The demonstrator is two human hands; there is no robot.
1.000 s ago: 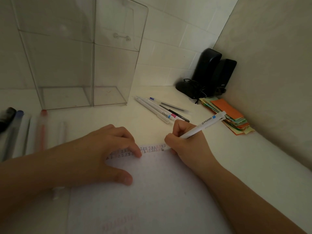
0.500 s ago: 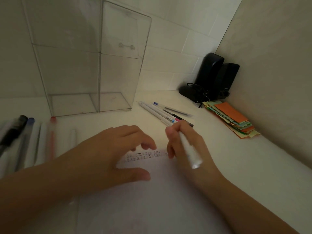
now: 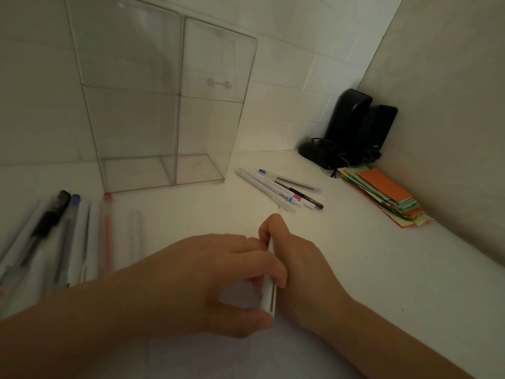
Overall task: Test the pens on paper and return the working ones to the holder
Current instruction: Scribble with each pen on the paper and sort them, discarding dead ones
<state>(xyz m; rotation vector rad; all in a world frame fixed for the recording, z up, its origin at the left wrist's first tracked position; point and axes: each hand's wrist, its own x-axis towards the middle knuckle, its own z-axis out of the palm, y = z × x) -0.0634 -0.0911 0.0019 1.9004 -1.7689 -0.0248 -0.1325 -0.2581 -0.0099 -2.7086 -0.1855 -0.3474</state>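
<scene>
While right hand point(image 3: 295, 258) gripped white pen point(image 3: 269, 291), left hand point(image 3: 207, 280) pinched it; clear holder point(image 3: 164, 110) stood at eleven o'clock.

white pen point(image 3: 268, 291) lifted off the paper, turned lengthwise, left hand point(image 3: 207, 283) now joining right hand point(image 3: 295, 258) on it

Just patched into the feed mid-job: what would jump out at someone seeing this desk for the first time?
Front and centre, the right hand grips a white pen, and the left hand pinches its near end over the paper. Behind them a tall clear holder stands with no pens in it. Pens lie in a row at the left and a smaller group to the holder's right, with black speakers and coloured paper slips in the far right corner.
</scene>
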